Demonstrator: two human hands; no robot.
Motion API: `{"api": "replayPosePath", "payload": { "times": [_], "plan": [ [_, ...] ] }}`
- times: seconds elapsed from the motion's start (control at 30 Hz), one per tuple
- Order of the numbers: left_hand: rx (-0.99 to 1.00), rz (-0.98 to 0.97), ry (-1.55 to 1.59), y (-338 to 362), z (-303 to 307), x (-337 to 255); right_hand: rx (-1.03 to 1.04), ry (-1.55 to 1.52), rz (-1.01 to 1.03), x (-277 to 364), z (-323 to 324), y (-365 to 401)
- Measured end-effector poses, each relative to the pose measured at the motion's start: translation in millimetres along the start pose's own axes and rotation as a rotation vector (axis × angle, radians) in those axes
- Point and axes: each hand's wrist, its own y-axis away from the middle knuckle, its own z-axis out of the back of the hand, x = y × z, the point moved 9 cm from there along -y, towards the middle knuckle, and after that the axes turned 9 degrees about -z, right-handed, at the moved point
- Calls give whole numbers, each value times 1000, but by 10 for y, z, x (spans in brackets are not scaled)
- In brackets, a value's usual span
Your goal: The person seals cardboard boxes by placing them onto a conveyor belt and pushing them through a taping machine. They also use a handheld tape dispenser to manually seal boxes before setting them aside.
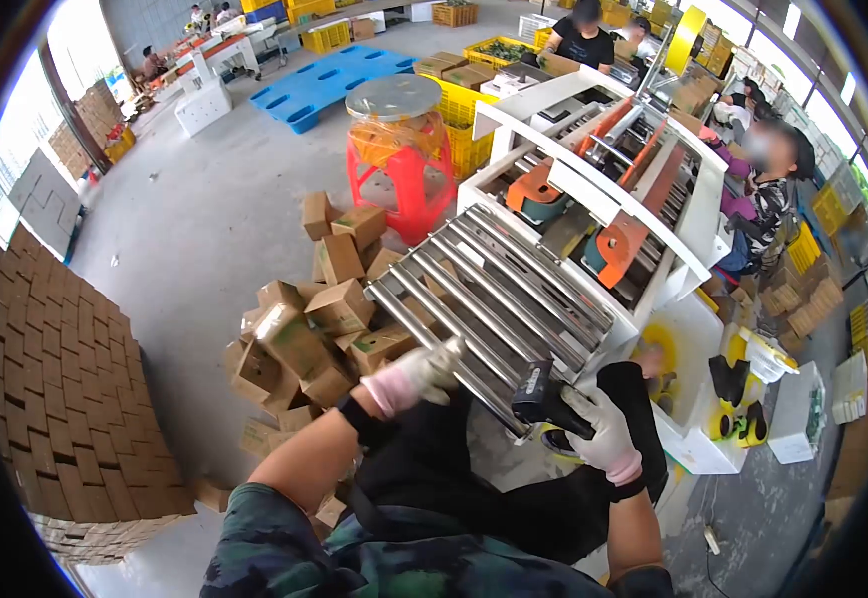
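Note:
My right hand [603, 429], in a white glove, is closed around the grip of a black pistol-grip handheld device [536, 391]. Light lettering shows on the device's head, which is over the near end of the roller conveyor [494, 299]. My left hand [422, 377], gloved in white with a pink cuff, is at the conveyor's near left corner. Its fingers look apart and hold nothing I can see, though they are slightly blurred. Small brown cardboard boxes [341, 307] lie heaped on the floor just left of the rollers.
A white carton-sealing machine [593, 179] with orange parts joins the rollers. Beyond the heap stands a red stool [399, 164]; a blue pallet [329, 82] lies farther back. Stacked boxes [65, 389] form a wall at left. Other people sit or stand beyond the machine and at right.

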Motion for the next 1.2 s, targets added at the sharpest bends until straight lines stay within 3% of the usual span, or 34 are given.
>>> {"api": "replayPosePath", "payload": {
  "times": [0.07, 0.13, 0.23, 0.33, 0.47, 0.57, 0.67, 0.7, 0.73, 0.77, 0.8, 0.83, 0.87, 0.9, 1.0, 1.03, 1.2],
  "plan": [
    [151, 334, 393, 19, -701, 266, 22, 46, -14, 18, 48, 37],
    [220, 421, 613, 21, -1106, 275, 73, 103, -58, 31, 82, 79],
    [181, 250, 590, -173, -1319, 494, 39, 150, -55, 42, 129, 169],
    [143, 329, 539, -173, -1328, 672, 40, 166, -70, 45, 154, 228],
    [64, 243, 464, -186, -1262, 695, 102, 275, -81, -63, 58, 330],
    [-45, 176, 19, -213, -1126, 527, 93, 279, -81, -60, 55, 321],
    [-76, 69, -127, -325, -1013, 316, 88, 296, -56, 50, 160, 268],
    [-76, -14, -108, -340, -962, 118, 63, 276, -22, 106, 244, 261],
    [2, -135, 309, -496, -658, 264, 40, 254, 10, 134, 315, 286],
    [-211, -17, 521, -468, -242, 187, 80, 357, -50, -35, 408, 360],
    [-172, -9, 635, -461, 237, 192, 28, 439, -45, -88, 588, 449],
    [-222, -146, -40, -300, 458, -268, 23, 449, -50, -203, 724, 595],
    [-224, -99, -253, -186, 591, -447, 21, 458, -57, -267, 794, 696],
    [-214, -21, -303, -95, 468, -654, 39, 480, -29, -188, 804, 701],
    [-222, -41, -405, -155, 345, -1156, 60, 504, -8, -54, 852, 654],
    [-203, -151, -260, -299, 387, -1253, 34, 490, -29, -58, 909, 573],
    [-125, -347, -317, -805, 447, -2010, -166, 503, -15, 112, 1386, 103]
  ]
}}
